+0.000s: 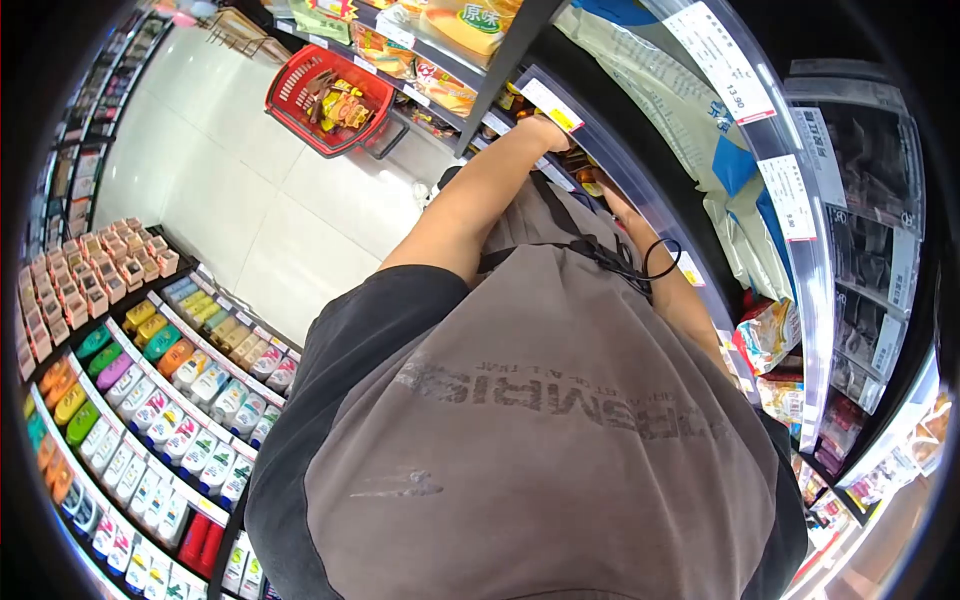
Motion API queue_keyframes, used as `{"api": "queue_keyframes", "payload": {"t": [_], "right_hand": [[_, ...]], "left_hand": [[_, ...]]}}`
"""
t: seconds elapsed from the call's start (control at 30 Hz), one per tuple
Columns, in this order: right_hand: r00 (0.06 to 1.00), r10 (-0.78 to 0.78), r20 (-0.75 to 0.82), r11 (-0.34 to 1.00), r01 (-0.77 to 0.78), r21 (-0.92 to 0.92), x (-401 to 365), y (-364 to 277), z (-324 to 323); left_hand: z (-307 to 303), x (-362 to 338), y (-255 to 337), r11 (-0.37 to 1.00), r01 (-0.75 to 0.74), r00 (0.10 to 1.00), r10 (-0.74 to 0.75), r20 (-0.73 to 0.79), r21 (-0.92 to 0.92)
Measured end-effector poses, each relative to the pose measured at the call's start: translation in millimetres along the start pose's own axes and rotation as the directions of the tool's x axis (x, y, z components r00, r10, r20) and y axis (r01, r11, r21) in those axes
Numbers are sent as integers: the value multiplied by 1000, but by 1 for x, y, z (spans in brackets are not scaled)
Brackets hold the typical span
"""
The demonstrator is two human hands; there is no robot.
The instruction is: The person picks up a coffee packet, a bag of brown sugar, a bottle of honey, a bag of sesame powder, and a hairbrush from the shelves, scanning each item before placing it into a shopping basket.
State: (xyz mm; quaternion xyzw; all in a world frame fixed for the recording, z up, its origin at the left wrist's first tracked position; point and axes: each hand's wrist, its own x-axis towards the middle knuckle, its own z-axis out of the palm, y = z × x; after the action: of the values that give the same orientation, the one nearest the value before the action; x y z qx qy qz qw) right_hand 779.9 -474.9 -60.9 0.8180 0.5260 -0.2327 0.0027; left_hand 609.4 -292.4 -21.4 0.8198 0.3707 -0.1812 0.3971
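Both of my arms reach forward into a low shelf in a store aisle. My left hand (545, 133) is at the shelf front beside a yellow-and-white price tag (552, 105), its fingers hidden behind the shelf edge. Lower and to the right, my right hand (612, 198) is among small dark brown and yellow packets (580, 162). Its fingertips are too small and shadowed to make out. On the floor to the left stands a red shopping basket (300, 133), with yellow and brown snack packets (342, 106) inside.
Bagged foods (465, 30) fill the shelf ahead. A clear-edged shelf with price labels (735, 75) curves close along my right. Bottles (150, 390) line a curved shelf at the lower left, near small pink boxes (90, 265). Pale floor tiles (240, 200) lie between.
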Motion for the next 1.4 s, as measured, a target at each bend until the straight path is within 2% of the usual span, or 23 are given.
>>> {"api": "queue_keyframes", "payload": {"t": [0.03,0.07,0.13,0.17,0.2,0.43,0.5,0.53,0.6,0.63,0.7,0.73,0.8,0.9,1.03,1.1,1.17,1.2,1.23,1.27,1.33,1.37,1.4], "right_hand": [[1000,-1,-1,1000,1,8,-6,3,-2],[1000,-2,-2,1000,2,16,0,-1,-2],[1000,-9,-10,1000,9,29,-4,-4,-5],[1000,-13,-17,999,14,35,-17,2,-10],[1000,-16,-21,999,17,43,-6,-7,-9],[999,23,-45,993,-18,118,-29,9,-14],[994,104,-15,995,-105,-5,-43,-6,-31],[994,111,-22,994,-111,-3,-43,1,-27],[981,-54,-187,967,5,-255,-41,20,-10],[980,-51,-190,968,1,-251,-42,21,-11],[979,61,-193,997,-70,-44,-47,25,-10],[978,71,-194,996,-80,-38,-51,22,-13],[976,213,-48,977,-212,38,-55,9,-30],[962,267,-54,952,-254,172,-61,-5,-44],[944,328,-38,933,-317,169,-59,-6,-45],[944,330,-16,930,-322,175,-58,-7,-46],[965,263,23,944,-262,199,-61,-8,-47],[971,237,39,949,-240,205,-61,-7,-46],[971,234,47,950,-239,200,-60,-6,-45],[968,245,53,948,-250,194,-58,-4,-43],[959,276,70,942,-284,178,-54,0,-38],[962,269,55,895,-270,356,-40,40,-1],[964,258,65,898,-264,353,-41,44,0]], "left_hand": [[1,4,0,994,-42,997,49,-64,99],[4,6,3,993,-51,997,58,-59,111],[-4,-8,17,993,60,990,-72,123,102],[15,16,13,974,18,1000,-22,15,225],[26,39,9,971,10,1000,-14,16,238],[40,44,42,909,-185,979,206,-14,374],[40,44,42,883,-236,963,268,-23,404],[40,38,42,872,-258,954,298,-34,416],[34,37,44,852,-291,935,349,-58,436],[34,32,42,841,-306,926,372,-66,447],[36,24,42,814,-341,904,421,-75,470],[37,25,43,800,-360,891,447,-75,480],[38,21,43,771,-395,865,495,-80,500],[32,18,43,728,-434,822,561,-98,531],[27,18,42,678,-475,762,636,-124,561],[36,25,41,637,-601,666,733,-137,482],[36,23,38,709,-585,719,678,-152,394],[29,0,41,642,-518,748,661,-66,565],[14,-36,47,585,-521,720,692,-47,621],[21,-35,43,590,-513,725,687,-53,623],[42,-33,34,672,-649,609,740,-285,357],[41,-41,30,681,-641,617,732,-290,354],[40,-51,24,655,-680,581,756,-303,331]]}}
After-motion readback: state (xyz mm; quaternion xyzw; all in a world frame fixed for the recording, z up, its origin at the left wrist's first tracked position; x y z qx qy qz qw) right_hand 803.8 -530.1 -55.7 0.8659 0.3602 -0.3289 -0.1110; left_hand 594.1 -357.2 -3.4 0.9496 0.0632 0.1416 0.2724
